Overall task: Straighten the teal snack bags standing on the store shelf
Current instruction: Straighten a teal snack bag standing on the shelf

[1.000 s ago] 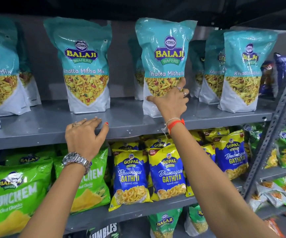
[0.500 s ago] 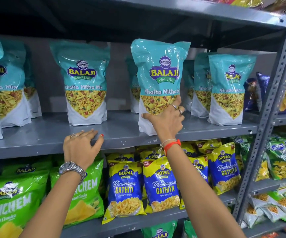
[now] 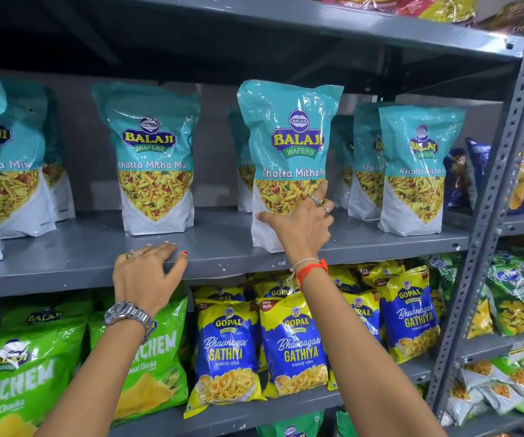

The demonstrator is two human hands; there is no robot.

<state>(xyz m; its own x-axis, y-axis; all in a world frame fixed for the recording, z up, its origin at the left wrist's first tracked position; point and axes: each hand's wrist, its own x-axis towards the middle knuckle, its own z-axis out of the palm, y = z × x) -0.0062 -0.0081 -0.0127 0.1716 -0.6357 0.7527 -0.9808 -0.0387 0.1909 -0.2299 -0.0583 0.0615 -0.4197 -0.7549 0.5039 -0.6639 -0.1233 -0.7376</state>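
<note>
Grey metal shelf (image 3: 223, 244) is carrying the teal snack bag (image 3: 289, 146) upright near its front edge, where the right hand (image 3: 301, 222) is clasping the bag's lower part, while the left hand (image 3: 147, 275), fingers spread, is resting empty on that edge, further left.

Store interior, seen from close range. A grey painted metal shelf board (image 3: 223, 247) ran across the middle of the view and served as the reference landmark. Behind it stood a plain grey back panel (image 3: 213, 146), dim in shadow. Above it, a second grey metal shelf board (image 3: 286, 17) cast that shadow downward. At its right end rose a grey perforated steel upright (image 3: 500, 197), tilted by the wide lens. Below it lay a lower grey shelf board (image 3: 254, 411). Lighting was even and came from the front.
</note>
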